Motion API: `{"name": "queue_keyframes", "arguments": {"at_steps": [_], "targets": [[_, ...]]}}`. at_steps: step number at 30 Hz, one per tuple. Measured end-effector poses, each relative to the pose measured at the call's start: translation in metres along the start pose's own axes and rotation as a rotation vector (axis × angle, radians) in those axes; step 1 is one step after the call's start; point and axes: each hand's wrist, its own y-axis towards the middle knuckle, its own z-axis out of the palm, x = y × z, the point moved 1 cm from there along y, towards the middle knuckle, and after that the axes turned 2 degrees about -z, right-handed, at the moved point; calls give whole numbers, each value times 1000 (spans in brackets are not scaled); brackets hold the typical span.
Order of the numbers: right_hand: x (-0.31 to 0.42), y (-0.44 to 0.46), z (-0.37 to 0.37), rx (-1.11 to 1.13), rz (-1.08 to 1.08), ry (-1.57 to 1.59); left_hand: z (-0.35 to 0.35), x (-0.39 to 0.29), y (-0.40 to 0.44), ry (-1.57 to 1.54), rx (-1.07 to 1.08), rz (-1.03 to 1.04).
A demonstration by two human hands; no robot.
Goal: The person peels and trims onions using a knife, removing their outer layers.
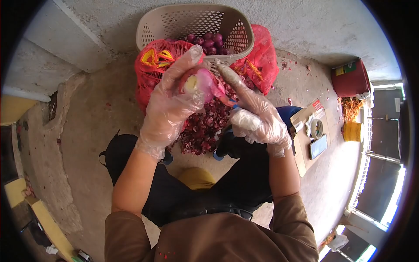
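Observation:
A partly peeled red onion (198,85) sits in my left hand (168,102), whose gloved fingers are wrapped round it. Its pale cut end faces up. Pink skin hangs from the onion's right side toward my right hand (257,115). That hand, also in a clear plastic glove, has its index finger stretched out and its other fingers curled on a small tool with a blue part (235,106); the fingers mostly hide it, so its kind is unclear. Below both hands, a heap of onion skins (203,133) covers the floor between my feet.
Against the wall stands a beige basket (150,28) with several red onions (210,42). Red mesh bags (266,61) flank it. At right lie cardboard (301,150), a tape roll (317,129) and a phone (318,147). Farther right are a red bucket (349,81) and a yellow container (352,132).

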Motion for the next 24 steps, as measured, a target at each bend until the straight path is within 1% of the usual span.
{"name": "queue_keyframes", "arguments": {"at_steps": [2, 3, 4, 6, 9, 10, 13, 16, 17, 20, 21, 24], "targets": [[-7, 2, 1, -8, -10, -27, 2, 1, 0, 97, 8, 102], [-4, 1, 2, 2, 33, 23, 3, 2, 1, 146, 12, 153], [-3, 0, 3, 12, 76, 73, 3, 2, 0, 147, 15, 160], [-7, 2, 6, -24, 3, 26, 1, 3, 0, 148, 20, 175], [-9, 6, 9, -44, -35, 15, 0, 3, 0, 146, 49, 208], [-9, 7, 9, -46, -36, 22, 0, 3, 0, 147, 41, 199], [-5, 5, 7, -78, 58, 86, 1, 2, -1, 131, 33, 176], [-6, 5, 3, -151, 90, 45, 6, -2, -1, 89, 53, 155], [-11, 6, 3, -186, 17, 88, 7, -3, -2, 81, 58, 141], [-14, 2, -4, -122, -10, 240, 5, -3, -2, 61, 55, 85], [-17, 4, -4, -92, -83, 220, 4, -3, -2, 56, 51, 64], [-22, 3, 0, -5, -50, 265, 7, -8, -3, -17, 8, -11]]}}
